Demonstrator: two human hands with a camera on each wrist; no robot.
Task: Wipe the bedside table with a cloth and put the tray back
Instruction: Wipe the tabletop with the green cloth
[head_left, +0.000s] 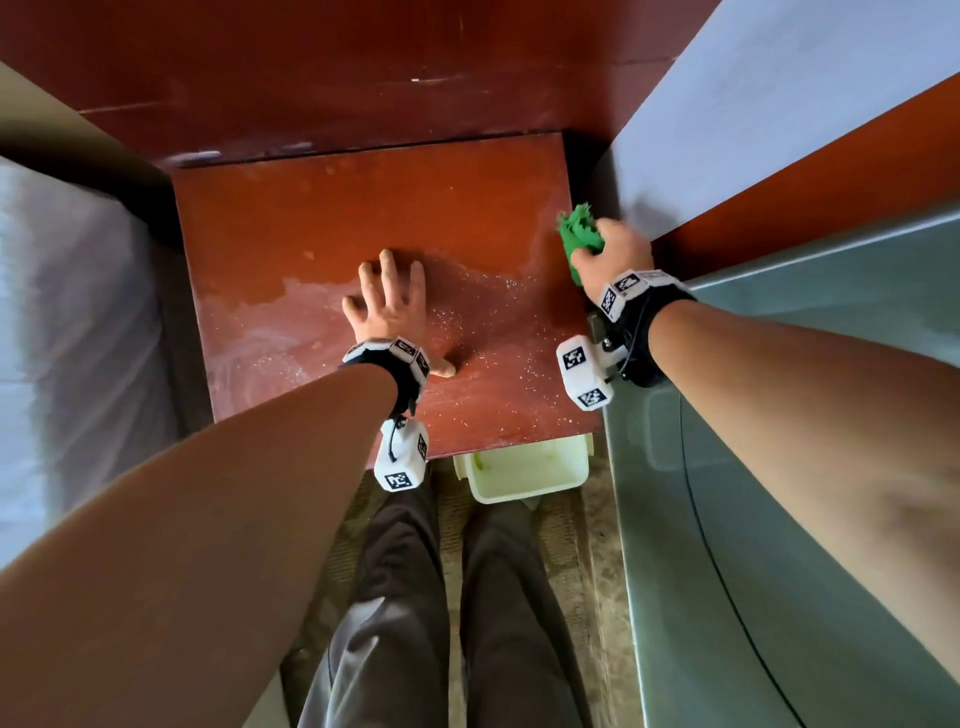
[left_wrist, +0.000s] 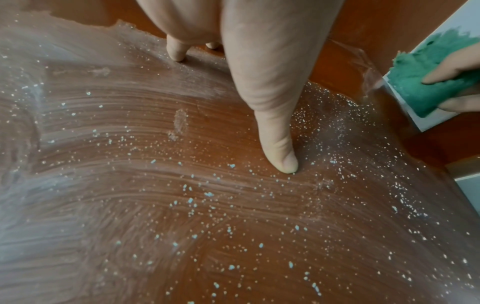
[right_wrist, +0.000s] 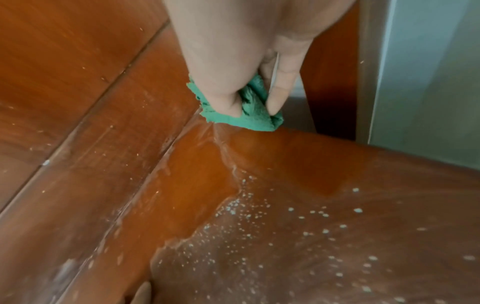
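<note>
While wiping step is under way, crumpled green cloth (head_left: 581, 232) is clenched in right hand (head_left: 613, 257) at right rear edge of reddish-brown wooden bedside table (head_left: 291, 218). Left hand (head_left: 390, 301) is spread flat on top, nothing grasped. White speckled residue (left_wrist: 233, 205) covers front; next strokes judged needed there. Pale rectangular plastic tray (head_left: 524, 475) is left on floor below front edge.

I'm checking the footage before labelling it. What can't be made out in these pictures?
- Tray, head view: far part hidden under the bedside table.
- Green cloth, head view: motion-blurred, partly covered by the right hand.
- Left hand palm: hidden in every view.
</note>
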